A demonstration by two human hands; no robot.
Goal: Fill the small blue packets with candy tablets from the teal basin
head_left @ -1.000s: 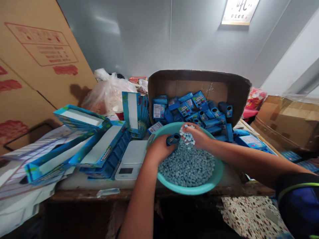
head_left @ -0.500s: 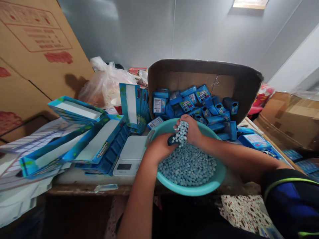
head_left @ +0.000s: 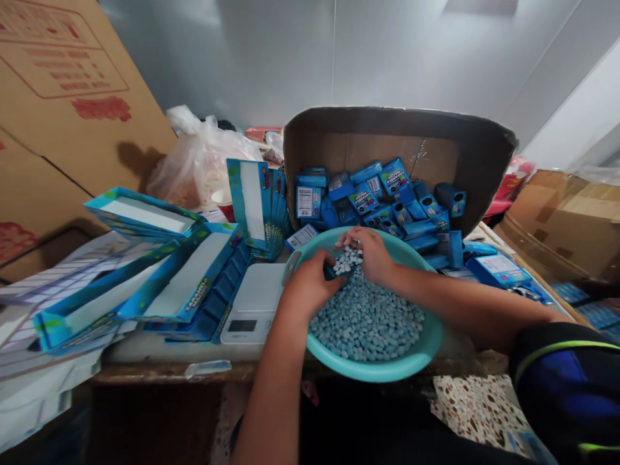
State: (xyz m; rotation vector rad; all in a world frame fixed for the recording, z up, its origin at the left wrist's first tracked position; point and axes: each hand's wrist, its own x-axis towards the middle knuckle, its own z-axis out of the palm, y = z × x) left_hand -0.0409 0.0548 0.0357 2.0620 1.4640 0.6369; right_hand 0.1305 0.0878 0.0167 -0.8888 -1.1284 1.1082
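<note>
My hands are together over a teal plastic basin holding a deep heap of pale blue mints. My left hand grips a small blue container, mostly hidden by its fingers. My right hand is curled just above it, with a clump of mints showing beneath the fingers. Whether those mints enter the container is hidden. Both hands are above the heap, and neither touches the basin rim.
A white digital scale stands left of the basin, beside open blue display cartons. Behind is a cardboard box filled with blue packs. A plastic bag and a red cup sit beyond the cartons.
My right hand has lowered towards my left, and the column of mints under it is shorter. The whole scene has shifted slightly up and left in view.
</note>
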